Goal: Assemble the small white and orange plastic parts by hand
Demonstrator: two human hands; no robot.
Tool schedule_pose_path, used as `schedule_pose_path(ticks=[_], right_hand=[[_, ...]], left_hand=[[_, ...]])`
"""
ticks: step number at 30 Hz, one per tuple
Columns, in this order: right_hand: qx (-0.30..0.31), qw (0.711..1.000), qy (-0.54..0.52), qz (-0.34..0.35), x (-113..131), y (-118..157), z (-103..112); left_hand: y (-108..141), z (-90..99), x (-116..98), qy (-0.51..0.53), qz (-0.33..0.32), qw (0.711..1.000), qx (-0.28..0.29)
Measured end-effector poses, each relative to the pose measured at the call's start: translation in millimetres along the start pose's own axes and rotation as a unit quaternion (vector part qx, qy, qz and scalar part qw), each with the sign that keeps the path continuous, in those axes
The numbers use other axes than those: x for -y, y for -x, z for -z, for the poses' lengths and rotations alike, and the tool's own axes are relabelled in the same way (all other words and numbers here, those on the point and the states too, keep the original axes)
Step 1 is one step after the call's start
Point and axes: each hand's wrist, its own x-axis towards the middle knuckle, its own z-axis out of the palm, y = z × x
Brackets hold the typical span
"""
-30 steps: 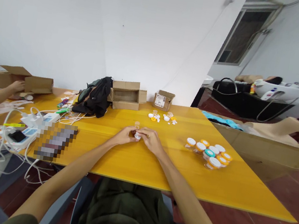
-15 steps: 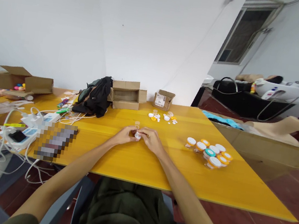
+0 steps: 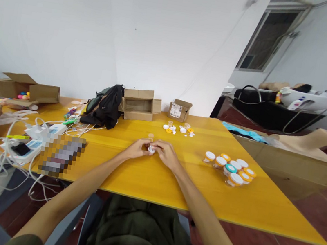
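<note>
Left hand [image 3: 137, 149] and right hand [image 3: 164, 152] both pinch a small round white plastic piece [image 3: 151, 149]; a clear plastic cup [image 3: 151, 136] stands near, at twelve o'clock.

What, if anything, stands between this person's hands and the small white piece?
Nothing visible does: the left hand and right hand meet at the small white piece. A clear cup stands just beyond them, on the far side, not in between.

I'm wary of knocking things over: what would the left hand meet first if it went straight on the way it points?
First the small white piece, right at the left hand; just past it, probably the right hand, though depth is unclear.
</note>
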Motion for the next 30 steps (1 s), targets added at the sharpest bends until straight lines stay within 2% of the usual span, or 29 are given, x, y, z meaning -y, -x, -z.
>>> schedule_pose_path(ticks=[30], right_hand=[[-0.009,1.0,0.022,0.005,-0.5,1.3,-0.2]], left_hand=[[-0.5,-1.0,-1.3,-0.027,-0.005,1.0,-0.001]])
